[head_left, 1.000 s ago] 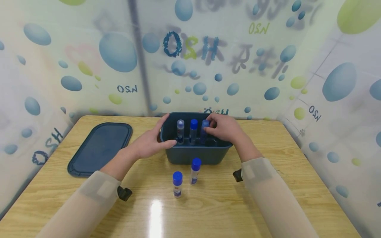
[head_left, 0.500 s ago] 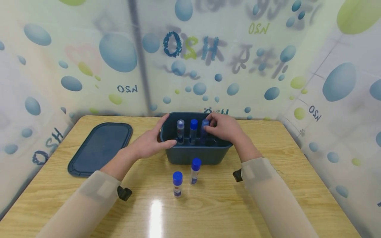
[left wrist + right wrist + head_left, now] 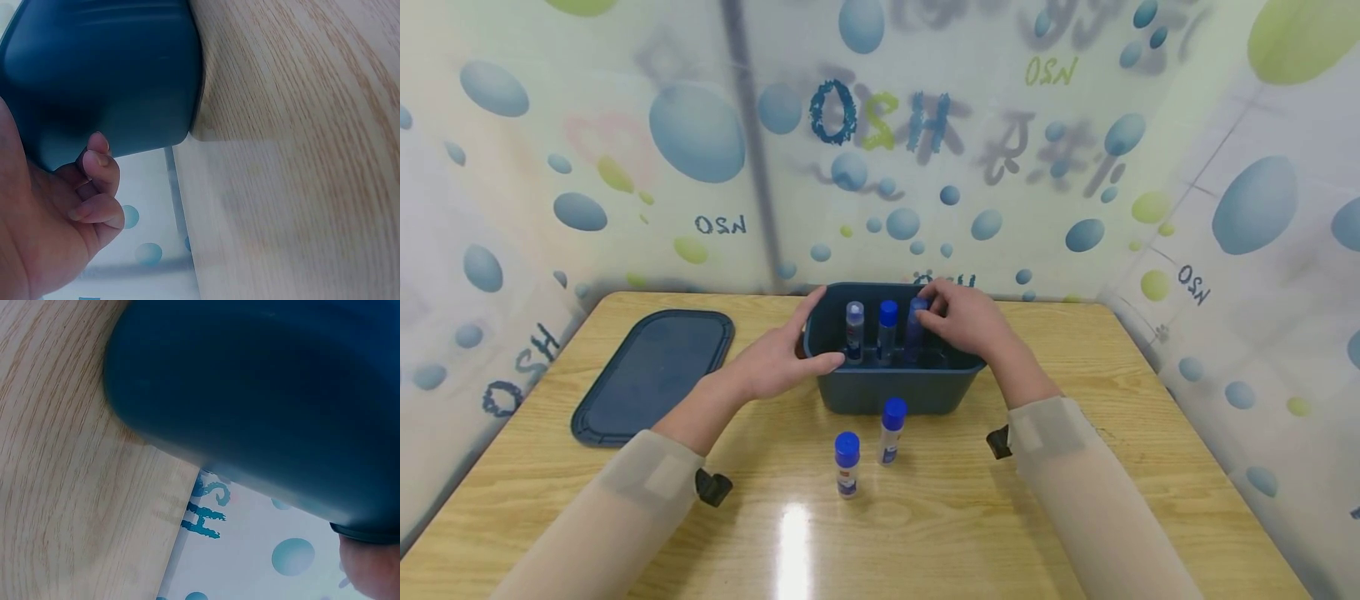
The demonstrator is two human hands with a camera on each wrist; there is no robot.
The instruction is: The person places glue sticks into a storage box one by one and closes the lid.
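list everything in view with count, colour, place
bin: 1, dark blue, on table
tubes in bin: 3, one pale-topped, two blue-topped, upright
tubes on table: 2, white, blue-capped, upright in front of bin
lid: 1, dark blue, on table, left of bin
table: 1, pale wood, beneath bin
walls: 3, pale, spotted, around table
wrist fittings: 2, black, beside sleeves
sleeves: 2, beige, on forearms
left hand: 1, bare, at bin's left end
right hand: 1, bare, at bin's rightmost tube

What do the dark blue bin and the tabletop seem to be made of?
Dark blue bin: probably molded plastic, satin, judging by its smooth walls, rounded corners and soft sheen.
Tabletop: wood or wood-look laminate, glossy, from its grain and bright reflection; which, I can't tell.
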